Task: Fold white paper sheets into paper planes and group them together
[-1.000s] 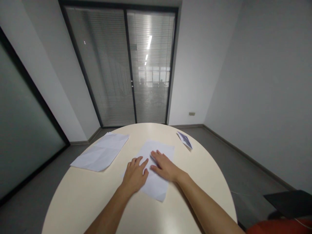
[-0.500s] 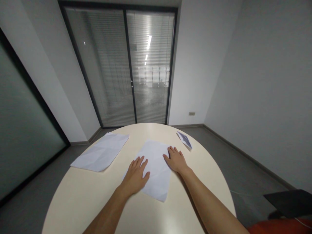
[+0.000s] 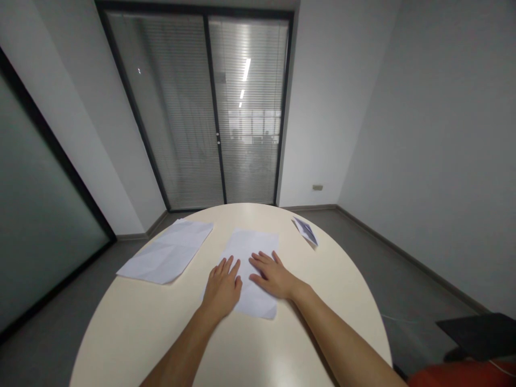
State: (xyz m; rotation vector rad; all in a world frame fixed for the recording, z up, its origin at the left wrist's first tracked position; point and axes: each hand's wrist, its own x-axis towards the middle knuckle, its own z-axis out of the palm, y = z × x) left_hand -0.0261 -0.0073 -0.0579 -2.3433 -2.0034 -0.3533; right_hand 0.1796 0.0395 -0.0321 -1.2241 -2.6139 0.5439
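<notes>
A white sheet of paper (image 3: 255, 244) lies in the middle of the round cream table (image 3: 133, 333). My left hand (image 3: 222, 287) rests flat over the sheet's left side, fingers spread a little and pointing away from me. On the right part of the same sheet lies my right hand (image 3: 276, 275), its fingers stretched toward the left and the thumb apart. Neither hand grips anything. The palms and the paper beneath them are hidden.
Creased white sheets (image 3: 169, 252) lie at the table's left edge. A folded paper with a dark printed face (image 3: 307, 232) is near the back right edge. Beyond the table's right side are a black flat object (image 3: 479, 334) and something red (image 3: 455, 375).
My right hand has moved left and slightly nearer, farther onto the sheet. The sheet has turned a little, its near edge now farther from me. My left hand has shifted slightly left.
</notes>
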